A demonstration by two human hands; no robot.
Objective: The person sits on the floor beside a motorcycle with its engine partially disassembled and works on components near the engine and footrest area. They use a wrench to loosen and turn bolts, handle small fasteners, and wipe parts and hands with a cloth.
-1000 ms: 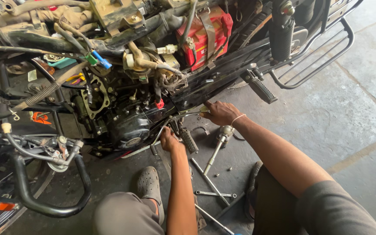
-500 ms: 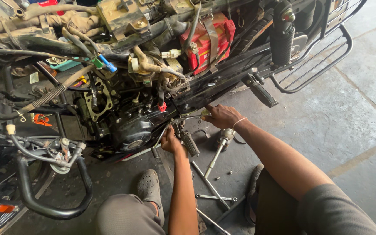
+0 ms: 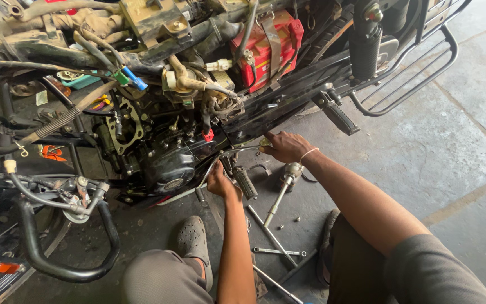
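Note:
I sit beside a stripped motorcycle (image 3: 158, 112) on a concrete floor. My left hand (image 3: 220, 181) is closed around a thin metal lever or rod under the black engine case (image 3: 170, 166), next to a ribbed rubber footpeg (image 3: 247, 183). My right hand (image 3: 285, 146) grips the other end of that bent metal rod at the lower frame rail, fingers curled on it. A thin band circles my right wrist.
A socket wrench (image 3: 283, 188), long bars (image 3: 271, 233) and a spanner (image 3: 279, 251) lie on the floor between my legs, with small bolts. A red battery (image 3: 265, 45) sits in the frame. A rear footpeg (image 3: 341, 117) and carrier rack (image 3: 423, 73) jut right; a crash guard (image 3: 68, 270) curves lower left.
The view has shifted slightly, with the motorcycle sitting a little higher in frame. Both hands stay at the same spot under the engine, barely moved.

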